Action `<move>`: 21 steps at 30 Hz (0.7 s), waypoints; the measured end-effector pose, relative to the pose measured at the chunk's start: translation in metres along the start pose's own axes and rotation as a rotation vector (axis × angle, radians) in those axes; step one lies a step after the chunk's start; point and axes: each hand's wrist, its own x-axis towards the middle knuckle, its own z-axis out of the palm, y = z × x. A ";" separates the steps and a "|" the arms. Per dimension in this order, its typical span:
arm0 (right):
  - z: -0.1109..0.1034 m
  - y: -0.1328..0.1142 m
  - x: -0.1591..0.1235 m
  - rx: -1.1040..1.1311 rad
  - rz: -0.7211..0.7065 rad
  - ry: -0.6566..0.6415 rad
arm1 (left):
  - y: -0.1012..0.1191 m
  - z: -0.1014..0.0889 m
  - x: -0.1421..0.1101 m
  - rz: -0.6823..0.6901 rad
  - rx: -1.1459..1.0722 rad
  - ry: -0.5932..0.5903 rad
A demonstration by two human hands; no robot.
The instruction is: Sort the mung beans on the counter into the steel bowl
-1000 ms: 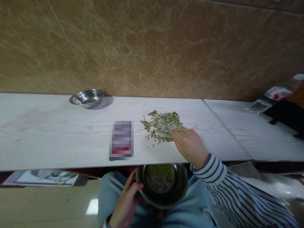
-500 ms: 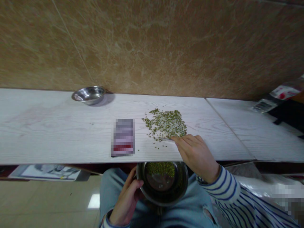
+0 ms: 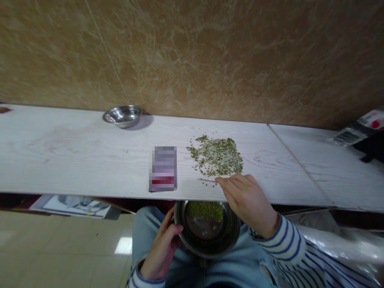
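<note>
My left hand (image 3: 163, 244) grips the left rim of a steel bowl (image 3: 207, 250) held at my lap, just under the counter's front edge. Small green beans (image 3: 207, 210), like mung beans, lie in its far part. On the counter, my right hand (image 3: 244, 196) pinches a thin, pale, flat tool (image 3: 207, 180), seen nearly edge-on, its exact kind unclear. The tool touches or hovers just above the counter on the near side of a loose spread of green beans (image 3: 220, 156). A few stray beans lie between it and the edge.
A phone-like flat object (image 3: 163, 170) with a blurred screen lies left of the beans. Farther back, a small steel bowl (image 3: 123, 118) stands by the marble wall (image 3: 192, 60). Packages and a dark object (image 3: 372, 148) sit at the right end of the white counter (image 3: 75, 160).
My right hand has drawn the thin tool a little toward the counter's front edge, away from the bean spread. The whole view has shifted slightly. My left hand keeps its hold on the bowl.
</note>
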 end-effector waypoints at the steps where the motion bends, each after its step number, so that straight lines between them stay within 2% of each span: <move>1: 0.000 -0.003 0.004 0.002 -0.020 0.000 | 0.001 -0.001 -0.001 0.002 -0.004 0.007; 5: 0.002 -0.015 0.023 -0.019 -0.071 -0.017 | 0.003 -0.008 -0.003 0.012 -0.026 0.005; 11: 0.004 -0.025 0.048 -0.055 -0.143 -0.108 | 0.009 -0.017 -0.009 0.030 -0.067 0.028; 15: 0.004 -0.029 0.053 -0.042 -0.161 -0.125 | 0.011 -0.021 -0.008 0.065 -0.086 0.045; 21: 0.005 -0.028 0.052 0.011 -0.180 -0.132 | 0.012 -0.021 -0.007 0.040 -0.088 0.029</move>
